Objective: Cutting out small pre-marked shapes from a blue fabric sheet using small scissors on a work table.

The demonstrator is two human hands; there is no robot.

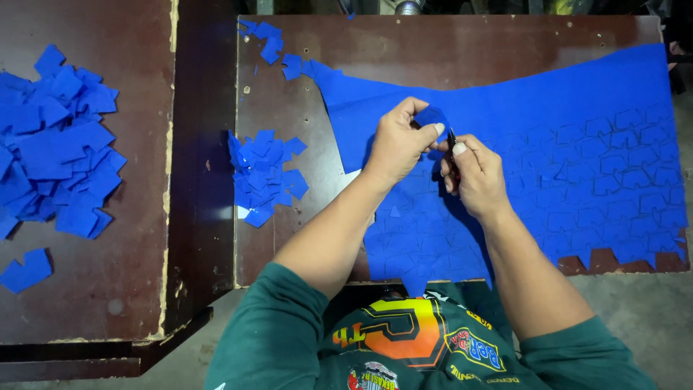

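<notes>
My left hand (pixel 397 142) sits just above the middle of the frame, fingers closed in a pinch on a small blue piece (pixel 432 115) of the sheet, lifting it a little off the rest. My right hand (pixel 473 175) is right beside it, the two almost touching at the fingertips. It is closed around a small dark tool (pixel 452 139), of which only a thin tip shows between my thumb and forefinger; I cannot tell what kind of tool it is. The tip meets the piece I am pinching.

Both hands work over a large blue sheet (pixel 577 115) that covers the right half of the frame and lies flat on the dark brown surface (pixel 289 231). The sheet is marked all over with outlines of small interlocking shapes, plainest toward the right edge. Along its lower right edge it is notched, and the brown shows through the gaps.

Left of my left forearm, near the centre left, lies a small pile of cut blue pieces (pixel 263 173). A few more loose pieces (pixel 271 43) lie at the top, near the sheet's upper left corner. On a second brown surface (pixel 108 289) at the far left is a much larger heap of blue pieces (pixel 54 144), with one single piece (pixel 27 269) apart below it.

My green sleeves and printed shirt fill the bottom of the frame.
</notes>
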